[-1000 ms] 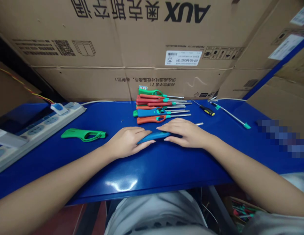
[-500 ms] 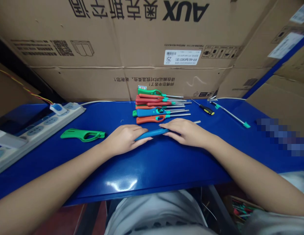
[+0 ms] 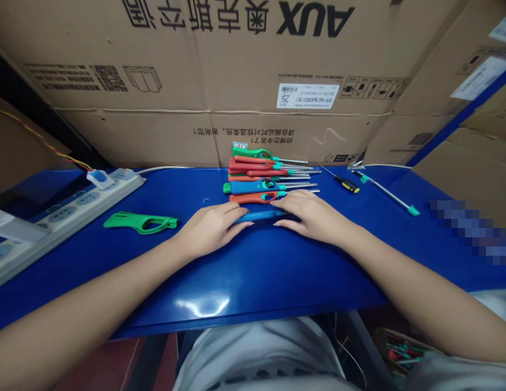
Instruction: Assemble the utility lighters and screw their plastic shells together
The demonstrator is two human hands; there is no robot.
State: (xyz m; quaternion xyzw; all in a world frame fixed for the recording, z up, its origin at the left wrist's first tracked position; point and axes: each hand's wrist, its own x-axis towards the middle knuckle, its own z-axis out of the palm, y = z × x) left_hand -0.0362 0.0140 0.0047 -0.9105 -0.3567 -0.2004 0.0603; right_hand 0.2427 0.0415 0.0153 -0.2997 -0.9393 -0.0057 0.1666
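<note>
A blue long-nosed lighter [image 3: 261, 216] lies crosswise between my hands, just above or on the blue table. My left hand [image 3: 214, 228] is closed on its left end, thumb along the near side. Its right part is gripped by my right hand [image 3: 312, 216], which hides the nozzle. Right behind them is a row of long-nosed lighters [image 3: 253, 187] in green, red, orange and blue, their metal nozzles pointing right. A green lighter casing [image 3: 139, 222] without a metal nozzle rests left of my left hand.
A white power strip [image 3: 75, 209] runs along the left side. Toward the back right are a black and yellow screwdriver [image 3: 346, 183] and a loose metal nozzle rod [image 3: 389, 194] with green ends. A large cardboard box [image 3: 236, 81] stands behind the table [image 3: 253, 282].
The blue lighter has turned slightly more level, and its metal tip, visible earlier past my right hand, is now hidden. Both hands keep hold. The view has shifted a little.
</note>
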